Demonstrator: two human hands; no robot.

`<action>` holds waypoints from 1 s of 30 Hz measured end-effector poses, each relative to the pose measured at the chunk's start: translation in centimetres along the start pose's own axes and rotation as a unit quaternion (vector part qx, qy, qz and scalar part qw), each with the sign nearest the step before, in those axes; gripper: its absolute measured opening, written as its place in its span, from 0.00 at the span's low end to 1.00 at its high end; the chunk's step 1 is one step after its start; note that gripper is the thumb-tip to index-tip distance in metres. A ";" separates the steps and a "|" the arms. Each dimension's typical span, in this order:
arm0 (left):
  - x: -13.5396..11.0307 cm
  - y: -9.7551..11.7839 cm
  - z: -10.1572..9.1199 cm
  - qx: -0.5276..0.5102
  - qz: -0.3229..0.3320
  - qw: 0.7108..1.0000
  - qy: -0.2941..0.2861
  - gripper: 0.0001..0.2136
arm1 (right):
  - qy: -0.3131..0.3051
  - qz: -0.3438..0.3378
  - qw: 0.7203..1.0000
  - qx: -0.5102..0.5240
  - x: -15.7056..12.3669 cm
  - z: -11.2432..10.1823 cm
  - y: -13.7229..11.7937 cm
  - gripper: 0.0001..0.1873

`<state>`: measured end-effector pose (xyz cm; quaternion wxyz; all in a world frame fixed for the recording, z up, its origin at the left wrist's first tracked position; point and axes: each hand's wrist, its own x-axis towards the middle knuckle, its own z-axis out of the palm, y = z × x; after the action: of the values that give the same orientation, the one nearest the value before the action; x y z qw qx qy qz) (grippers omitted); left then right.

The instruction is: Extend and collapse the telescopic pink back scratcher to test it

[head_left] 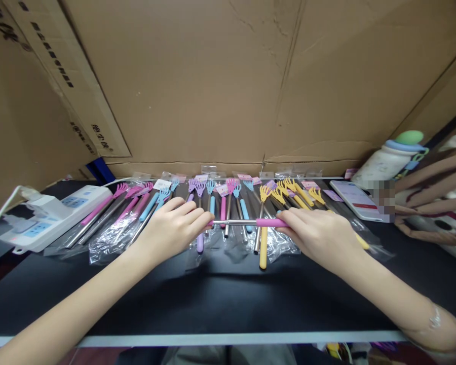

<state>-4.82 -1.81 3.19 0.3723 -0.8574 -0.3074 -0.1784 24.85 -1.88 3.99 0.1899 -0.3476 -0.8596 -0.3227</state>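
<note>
Between my hands a telescopic back scratcher [240, 222] lies level above the table, its metal rod showing in the middle. My right hand [317, 233] is closed around its pink handle, and my left hand [177, 223] grips the other end, where the head is hidden by my fingers. Behind and below my hands, several back scratchers in clear plastic sleeves are spread in a row. A yellow back scratcher [263, 248] lies just under the held rod, a purple one [200, 242] near my left fingers, and pink ones [99, 210] farther left.
A white power strip [79, 200] with plugs sits at the left. On the right are a phone [359, 202], a white bottle [389, 162] and a bag with beige straps [433, 185]. Cardboard [197, 86] stands behind the black table [220, 304]; its pale front edge runs below.
</note>
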 end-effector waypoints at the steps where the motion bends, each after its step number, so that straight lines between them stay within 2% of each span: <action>1: 0.0 0.1 0.2 -0.001 0.002 1.000 -0.003 0.09 | -0.001 -0.004 1.000 0.002 0.1 0.2 -0.1 0.18; 7: 0.3 0.9 0.7 -0.029 -0.011 0.999 -0.011 0.09 | 0.018 -0.022 0.999 -0.013 0.6 1.2 -0.6 0.16; 14: 0.3 1.4 1.0 -0.047 -0.024 0.998 -0.022 0.08 | 0.011 -0.023 1.000 -0.015 0.0 2.0 -0.5 0.15; 18: 0.2 1.4 0.6 -0.052 -0.024 0.998 -0.030 0.10 | 0.005 -0.046 0.999 -0.014 -0.3 2.1 0.2 0.17; 23: -1.1 -0.8 0.7 -0.011 -0.036 0.998 -0.040 0.11 | 0.000 -0.042 0.997 -0.072 -1.4 2.0 3.4 0.18; 27: -2.4 -3.4 0.7 0.056 -0.038 0.997 -0.042 0.12 | -0.005 -0.028 0.992 -0.127 -3.8 1.9 7.6 0.23; 30: -2.8 -4.3 0.3 0.077 -0.027 0.996 -0.045 0.12 | -0.018 -0.025 0.988 -0.149 -5.7 1.7 10.0 0.26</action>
<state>-9.74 -0.41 3.73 0.4177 -0.8250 -0.3594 -0.1254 35.77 2.03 3.85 0.1122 -0.3565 -0.8133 -0.4459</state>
